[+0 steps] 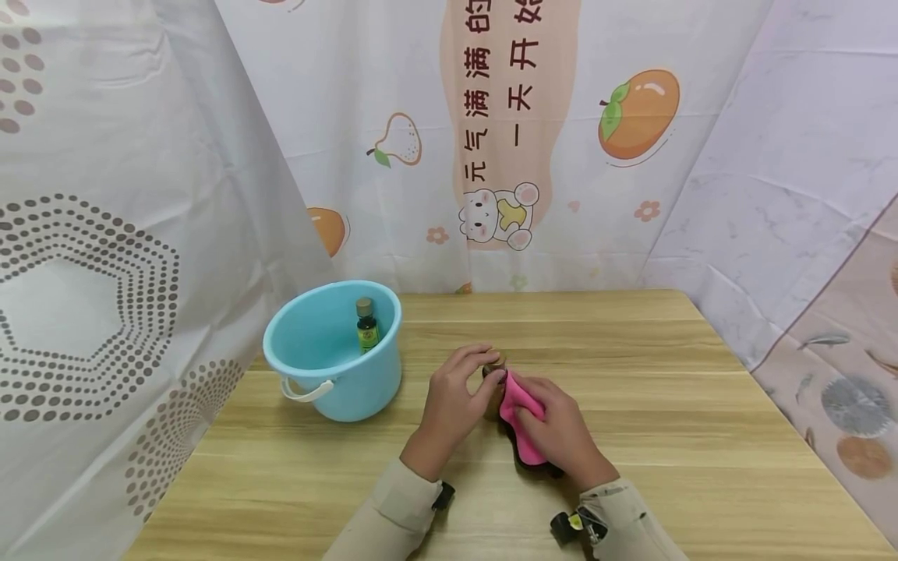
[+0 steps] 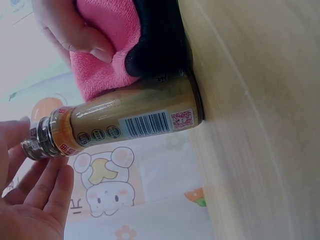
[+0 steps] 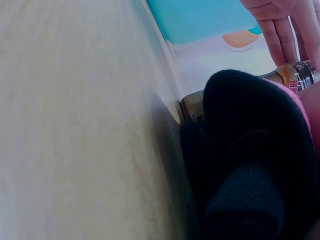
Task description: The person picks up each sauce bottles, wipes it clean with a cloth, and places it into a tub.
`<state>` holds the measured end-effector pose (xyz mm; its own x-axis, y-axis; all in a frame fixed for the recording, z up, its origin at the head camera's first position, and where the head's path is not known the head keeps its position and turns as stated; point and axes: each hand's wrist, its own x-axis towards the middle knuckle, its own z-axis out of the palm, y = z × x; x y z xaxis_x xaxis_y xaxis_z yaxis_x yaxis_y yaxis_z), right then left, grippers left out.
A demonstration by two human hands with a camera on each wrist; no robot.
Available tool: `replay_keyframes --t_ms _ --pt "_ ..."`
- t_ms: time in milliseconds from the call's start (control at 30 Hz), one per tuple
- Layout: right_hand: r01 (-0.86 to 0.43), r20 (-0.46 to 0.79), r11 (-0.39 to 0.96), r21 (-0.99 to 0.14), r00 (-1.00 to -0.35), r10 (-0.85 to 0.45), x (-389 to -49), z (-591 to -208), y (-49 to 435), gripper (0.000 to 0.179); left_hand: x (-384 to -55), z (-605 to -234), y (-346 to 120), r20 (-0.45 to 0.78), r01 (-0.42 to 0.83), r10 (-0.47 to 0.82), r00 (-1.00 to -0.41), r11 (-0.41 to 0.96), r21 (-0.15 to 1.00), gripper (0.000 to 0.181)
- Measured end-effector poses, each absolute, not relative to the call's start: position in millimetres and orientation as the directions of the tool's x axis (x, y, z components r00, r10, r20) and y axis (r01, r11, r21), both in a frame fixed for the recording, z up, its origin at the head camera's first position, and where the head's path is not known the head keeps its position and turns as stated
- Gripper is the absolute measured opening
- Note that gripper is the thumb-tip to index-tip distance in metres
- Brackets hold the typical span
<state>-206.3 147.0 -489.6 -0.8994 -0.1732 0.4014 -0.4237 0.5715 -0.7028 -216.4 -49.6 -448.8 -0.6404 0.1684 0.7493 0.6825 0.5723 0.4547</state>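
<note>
A glass bottle with a gold-brown label (image 2: pixel 135 112), a barcode and a QR code stands upright on the wooden table. My left hand (image 1: pixel 452 393) pinches it at the cap and neck between thumb and fingers. In my right hand (image 1: pixel 557 425) is a cloth (image 1: pixel 519 409), pink on one side and black on the other, which it presses against the bottle's side. The left wrist view shows the right thumb lying on the pink face. In the right wrist view the cloth's black side (image 3: pixel 250 135) hides most of the bottle.
A light blue bucket (image 1: pixel 365 389) with a white handle (image 1: pixel 306 392) stands to the left of my hands. Inside it is a small dark bottle (image 1: pixel 367 323) with a brown cap and a yellow-green label. Printed curtains (image 1: pixel 407 210) hang behind and beside the table (image 1: pixel 701 436).
</note>
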Motion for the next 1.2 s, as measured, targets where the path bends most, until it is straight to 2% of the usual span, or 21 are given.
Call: replay_keyframes --t_ms 200,500,700,933,1200 --pt "-0.456 0.444 0.554 -0.697 -0.881 -0.166 -205.9 -489.6 147.4 0.05 -215.9 -448.4 -48.1 0.743 0.675 0.162 -0.649 0.574 0.464 0.023" --pt "-0.585 0.616 0.51 -0.63 -0.777 -0.131 -206.9 -487.3 146.7 0.053 -216.6 -449.8 -48.5 0.734 0.689 0.185 -0.653 0.549 0.474 0.022" --pt "-0.639 0.67 0.432 -0.637 -0.736 -0.101 -207.9 -485.9 147.4 0.057 -217.0 -450.7 -49.0 0.733 0.701 0.201 -0.65 0.53 0.477 0.022" --pt "-0.633 0.651 0.405 -0.659 -0.75 -0.114 -207.0 -484.3 147.3 0.057 -217.8 -451.4 -49.4 0.737 0.71 0.205 -0.644 0.518 0.476 0.023" --pt "-0.603 0.605 0.428 -0.673 -0.782 -0.151 -206.9 -486.8 147.7 0.055 -216.5 -447.8 -49.8 0.735 0.668 0.152 -0.66 0.567 0.482 0.024"
